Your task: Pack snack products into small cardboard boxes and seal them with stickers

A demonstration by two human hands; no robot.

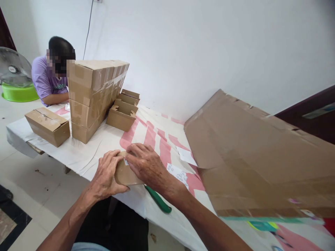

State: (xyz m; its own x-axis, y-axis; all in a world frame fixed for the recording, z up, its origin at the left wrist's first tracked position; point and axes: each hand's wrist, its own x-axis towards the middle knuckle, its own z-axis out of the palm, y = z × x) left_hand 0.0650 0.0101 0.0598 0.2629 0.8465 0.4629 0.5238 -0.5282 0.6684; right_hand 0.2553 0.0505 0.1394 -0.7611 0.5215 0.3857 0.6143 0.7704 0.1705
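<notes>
My left hand (107, 174) grips a small brown cardboard box (127, 176) by its left side, thumb along the near edge and fingers over the far edge. Across the box's top lies my right hand (145, 165), its fingers curled and pressed on the upper right part. A small white label (126, 162) shows at my right fingertips, partly covered by them. The box is held at the near edge of the table. Just right of it, under my right forearm, a green handle (158, 199) sticks out; its other end is hidden.
Taped cartons (81, 101) stand stacked at the left, beside a single closed carton (48, 125) and several open boxes (121, 116). A large cardboard sheet (256, 164) leans at the right. Paper slips (178, 173) lie on the tablecloth. Across the table sits a person in purple (43, 76).
</notes>
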